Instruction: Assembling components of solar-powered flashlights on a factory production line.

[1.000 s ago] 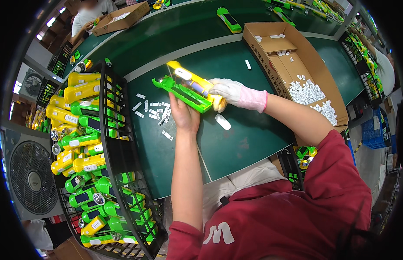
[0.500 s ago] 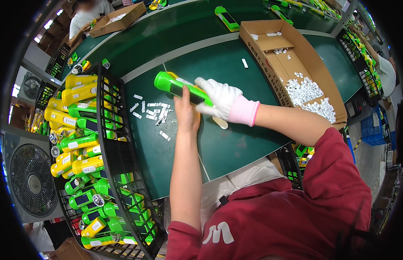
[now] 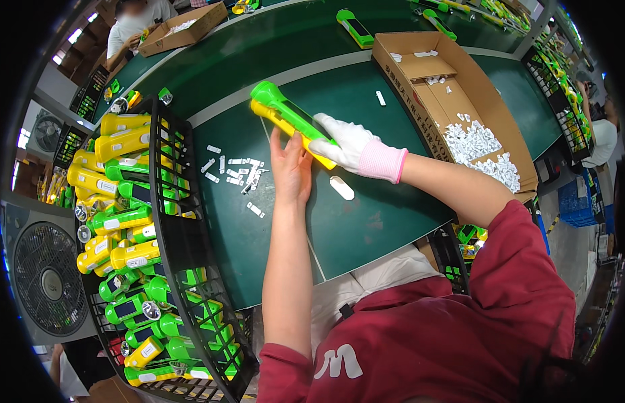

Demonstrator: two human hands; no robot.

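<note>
I hold a green and yellow flashlight [image 3: 285,114] over the dark green table [image 3: 366,221], its round head pointing up and to the left. My right hand [image 3: 349,146], in a white glove with a pink cuff, grips the tail end. My bare left hand [image 3: 292,166] lies against the yellow underside with its fingers stretched along the body. A small white oblong part [image 3: 341,188] lies on the table just below my right hand. Several small white pieces [image 3: 235,168] are scattered to the left of my left hand.
A black wire rack [image 3: 175,221] full of green and yellow flashlights stands at my left. A cardboard box [image 3: 420,74] with many white parts sits at the right. Another flashlight [image 3: 356,27] lies on the far belt. A person [image 3: 134,20] sits far left; a fan [image 3: 50,279] stands lower left.
The flashlight has turned in my hands and its head has swung up and to the left. My right hand has slid down to its tail end.
</note>
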